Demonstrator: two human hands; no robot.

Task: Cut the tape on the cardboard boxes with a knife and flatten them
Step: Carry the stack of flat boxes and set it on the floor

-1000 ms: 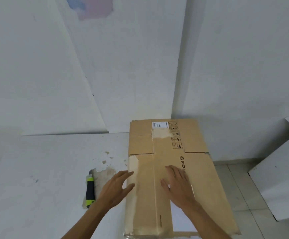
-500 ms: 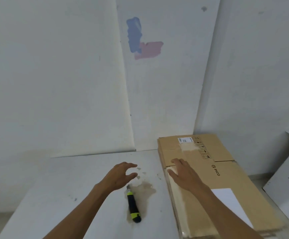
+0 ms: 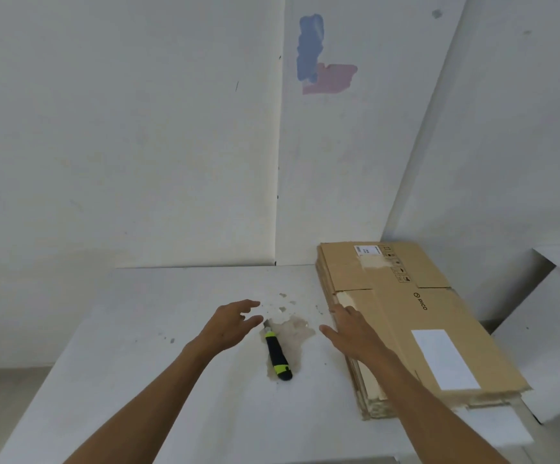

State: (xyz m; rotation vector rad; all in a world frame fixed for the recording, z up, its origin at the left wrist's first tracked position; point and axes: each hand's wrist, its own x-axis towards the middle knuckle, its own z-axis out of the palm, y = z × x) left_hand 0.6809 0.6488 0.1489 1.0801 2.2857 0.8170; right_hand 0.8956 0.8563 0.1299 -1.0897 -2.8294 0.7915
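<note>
Two hands are off the cardboard now, or nearly. A second ago both palms were pressing that flattened brown cardboard box (image 3: 415, 316) down; now the right hand (image 3: 355, 333) has slid to the box's left edge, fingers straight and relaxed, just touching the stack's side, gripping nothing. The left hand (image 3: 230, 324) has come away entirely and hovers above the table, fingers loosely spread, holding nothing, just beside the blade end of the black-and-lime utility knife (image 3: 277, 354).

That knife lies untouched on the white table (image 3: 131, 329), between the two hands, handle pointing toward the near edge. The box lies flat along the table's right side, on top of what looks like more flattened cardboard, its white label (image 3: 444, 358) facing up at the near end and a printed logo farther along.

My read: this box is done, pressed flat and parked, and the left hand looks set to collect the knife for the next one.

As for the surface, it is scuffed, with a brownish patch (image 3: 293, 329) of peeled coating under the knife and small chips beyond it. White wall panels stand behind, one carrying a blue and pink paint smear (image 3: 322, 56).
</note>
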